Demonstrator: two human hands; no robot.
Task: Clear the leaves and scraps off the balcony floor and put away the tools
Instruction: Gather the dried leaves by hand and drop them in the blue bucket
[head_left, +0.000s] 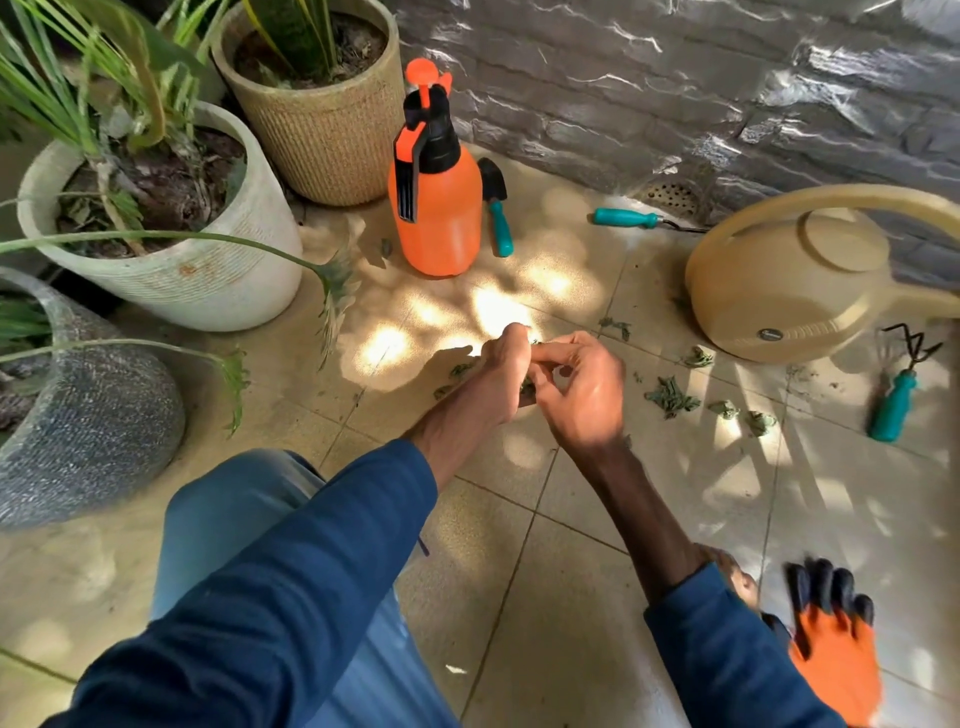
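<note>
My left hand (498, 374) is curled around a small bunch of green leaf scraps (527, 387) above the tiled floor. My right hand (587, 384) meets it, thumb and fingers pinching at the same scraps. More leaf scraps (672, 397) lie scattered on the tiles to the right, and a few lie just left of my hands. Teal-handled tools lie about: a trowel (498, 213) behind the orange sprayer (436, 208), a fork tool (631, 218) by the wall, and a small rake (896, 395) at the right.
A beige watering can (789, 280) sits at the right. Three plant pots crowd the left: a white pot (208, 275), a woven tan pot (332, 140), and a grey pot (93, 426). An orange-and-black glove (831, 639) lies at bottom right. A grey stone wall (675, 78) and floor drain (672, 197) lie behind.
</note>
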